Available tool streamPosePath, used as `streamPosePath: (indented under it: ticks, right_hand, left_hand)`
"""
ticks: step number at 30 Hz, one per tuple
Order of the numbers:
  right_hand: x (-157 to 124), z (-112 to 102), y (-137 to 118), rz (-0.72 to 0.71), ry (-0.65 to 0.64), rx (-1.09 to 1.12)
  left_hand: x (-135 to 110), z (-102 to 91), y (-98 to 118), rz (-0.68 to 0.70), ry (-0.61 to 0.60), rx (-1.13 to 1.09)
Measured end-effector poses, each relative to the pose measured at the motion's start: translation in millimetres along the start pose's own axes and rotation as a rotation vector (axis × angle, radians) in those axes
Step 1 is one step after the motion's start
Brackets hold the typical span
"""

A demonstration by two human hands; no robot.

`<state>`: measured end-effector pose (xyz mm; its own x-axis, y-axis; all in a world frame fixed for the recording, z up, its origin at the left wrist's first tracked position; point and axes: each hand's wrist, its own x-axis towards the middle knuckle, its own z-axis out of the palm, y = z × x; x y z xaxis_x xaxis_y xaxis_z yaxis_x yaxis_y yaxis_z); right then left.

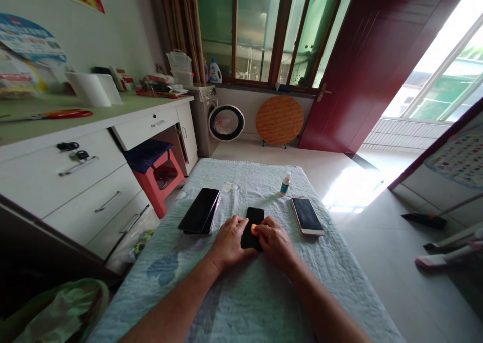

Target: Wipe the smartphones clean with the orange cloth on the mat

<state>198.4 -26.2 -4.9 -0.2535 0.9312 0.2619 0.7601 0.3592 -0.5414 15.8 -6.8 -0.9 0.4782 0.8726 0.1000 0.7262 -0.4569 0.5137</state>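
Note:
A black smartphone (255,213) lies screen up on the light blue cloth (260,303) in front of me. My left hand (230,240) grips it along its left side, thumb near the bottom edge. Pinched in my right hand (276,240) is a small orange pad (254,229), touching the phone's screen; its exact kind is not clear. To the left rests a stack of dark phones or tablets (201,210). On the right lies a white-framed smartphone (307,216), with a small spray bottle (286,184) standing behind it.
A white desk (86,182) with drawers runs along the left, and a red stool (156,177) stands beside it. Further back are a washing machine (207,99) with its door swung out and a round wooden tabletop (279,119). A green bin (101,287) sits at lower left.

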Motion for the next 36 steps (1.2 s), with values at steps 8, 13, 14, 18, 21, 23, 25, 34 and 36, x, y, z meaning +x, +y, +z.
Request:
streamPosePath:
  ticks: [8,13,14,18,21,23,25,34,36]
  right_hand:
    - [9,3,17,0.095,0.117,-0.017]
    - [1,-1,4,-0.034,0.014,0.001]
    - [-1,-2,0,-0.065,-0.017,0.02]
    - [-6,-6,-12,-0.152,-0.102,0.087]
    - [-8,-8,-15,-0.16,-0.123,0.123]
    - [-8,-8,-13,-0.138,-0.134,0.157]
    - [-7,-8,-9,-0.101,-0.124,0.177]
    - [2,-2,12,0.059,0.075,0.037]
    - [4,-1,14,0.087,0.117,0.037]
  left_hand:
    - [0,2.1,-4,0.02,0.012,-0.008]
    - [-1,4.9,-4,0.03,0.039,0.018]
    - [0,5.9,-5,0.033,0.046,0.022]
    - [0,9.4,-7,0.049,0.08,0.033]
    - [1,9.9,-8,0.054,0.082,0.041]
    - [1,8.5,-8,0.051,0.067,0.041]
    - [1,5.7,-8,0.052,0.036,0.039]
    - [0,-4.9,-6,0.047,-0.071,0.04]
    - [0,-5.0,-4,0.048,-0.06,0.043]
